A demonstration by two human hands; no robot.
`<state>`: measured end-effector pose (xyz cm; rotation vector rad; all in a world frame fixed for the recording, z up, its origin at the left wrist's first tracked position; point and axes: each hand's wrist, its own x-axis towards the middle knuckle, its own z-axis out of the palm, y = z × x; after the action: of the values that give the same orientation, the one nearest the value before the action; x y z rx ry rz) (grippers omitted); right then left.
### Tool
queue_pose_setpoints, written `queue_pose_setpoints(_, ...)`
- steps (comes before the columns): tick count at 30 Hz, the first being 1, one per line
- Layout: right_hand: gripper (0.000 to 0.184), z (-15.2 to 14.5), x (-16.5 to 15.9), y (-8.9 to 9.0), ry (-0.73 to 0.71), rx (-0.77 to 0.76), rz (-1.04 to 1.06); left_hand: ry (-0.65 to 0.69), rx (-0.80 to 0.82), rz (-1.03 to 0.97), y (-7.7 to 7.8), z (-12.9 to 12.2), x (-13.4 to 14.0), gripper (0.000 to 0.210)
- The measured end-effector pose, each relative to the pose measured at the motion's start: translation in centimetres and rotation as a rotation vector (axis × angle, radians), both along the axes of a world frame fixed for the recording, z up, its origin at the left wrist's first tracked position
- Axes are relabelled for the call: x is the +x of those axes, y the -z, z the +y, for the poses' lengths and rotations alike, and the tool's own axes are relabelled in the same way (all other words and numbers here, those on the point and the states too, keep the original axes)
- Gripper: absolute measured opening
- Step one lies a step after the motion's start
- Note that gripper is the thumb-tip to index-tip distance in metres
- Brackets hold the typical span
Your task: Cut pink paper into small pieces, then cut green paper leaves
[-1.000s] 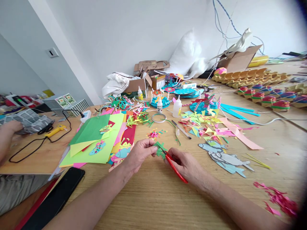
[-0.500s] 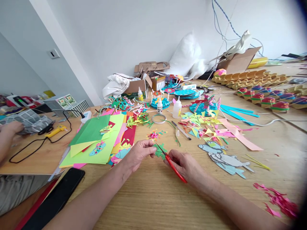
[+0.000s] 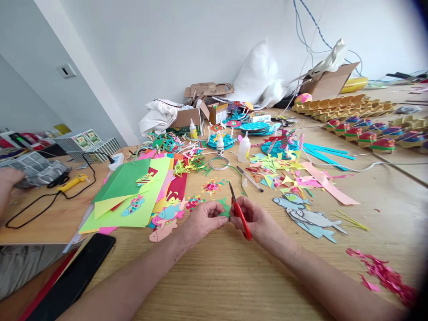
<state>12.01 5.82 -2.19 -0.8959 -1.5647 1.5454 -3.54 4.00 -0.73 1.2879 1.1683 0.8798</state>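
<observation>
My left hand [image 3: 207,218] pinches a small green paper cut-out [image 3: 224,207] between thumb and fingers. In my right hand [image 3: 251,216] are scissors [image 3: 240,213] with red handles, their dark blades pointing up and away from me. The right fingertips sit close to the green piece's right edge; whether they touch it I cannot tell. Just beyond the hands lie piles of tiny paper dots, one mostly pink [image 3: 211,186] and one red and mixed [image 3: 194,203]. Several paper fish [image 3: 163,231] lie beside my left wrist, and grey-blue paper fish [image 3: 316,219] lie to the right.
Coloured paper sheets [image 3: 125,183] and a black phone [image 3: 80,272] are on the left. Glue bottles [image 3: 244,148], a tape roll [image 3: 219,163] and a brush [image 3: 250,179] stand or lie ahead. Paper scraps [image 3: 284,167] spread right. Another person's hand [image 3: 9,176] is at far left.
The scissors have swung more upright, with the blades away from the green cut-out. Both hands have come closer together around the piece, and the view has shifted slightly.
</observation>
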Motion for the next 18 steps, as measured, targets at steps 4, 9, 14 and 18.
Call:
queue_pose_setpoints(4, 0.03, 0.1, 0.0, 0.1, 0.026, 0.024, -0.008, -0.005, -0.012, 0.017, 0.1, 0.0, -0.1, 0.014)
queue_pose_setpoints(9, 0.024, 0.0, 0.4, -0.5, 0.056, 0.155, -0.219, -0.076, 0.012, -0.027, -0.4, 0.3, -0.5, 0.014)
queue_pose_setpoints(14, 0.024, -0.2, 0.6, -1.0, 0.036, 0.32, -0.545, -0.153, 0.086, -0.088, -1.2, 0.8, -1.3, 0.011)
queue_pose_setpoints(18, 0.025, -0.2, 0.5, -0.8, -0.019, 0.357, -0.679, -0.175, 0.108, -0.108, -1.4, 1.0, -1.6, 0.01)
